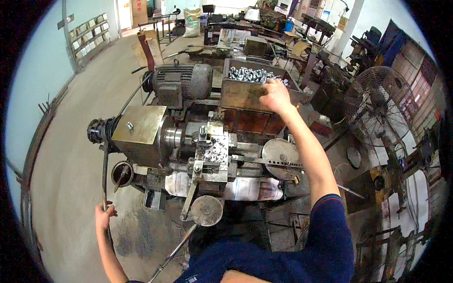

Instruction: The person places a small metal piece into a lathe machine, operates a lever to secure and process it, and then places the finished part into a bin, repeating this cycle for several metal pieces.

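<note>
My right hand (275,95) reaches over the near wall of a metal bin (245,93), its fingers curled down at the shiny small metal parts (247,74) heaped inside. What the fingertips hold, if anything, is hidden. Low on the left, my left hand (104,217) is closed around a long dark rod (105,181) that runs up beside the belt pulley (97,130). Between my arms stands a small lathe, with a boxy headstock (139,125), a bright spindle (173,137) and a tool slide (212,153) strewn with metal chips.
A ribbed motor (181,80) sits behind the headstock. Two round discs, one at the front (206,211) and one at the right (281,158), stick out from the lathe. A large caged fan (379,101) stands on the right. Bare floor (71,141) runs along the left wall.
</note>
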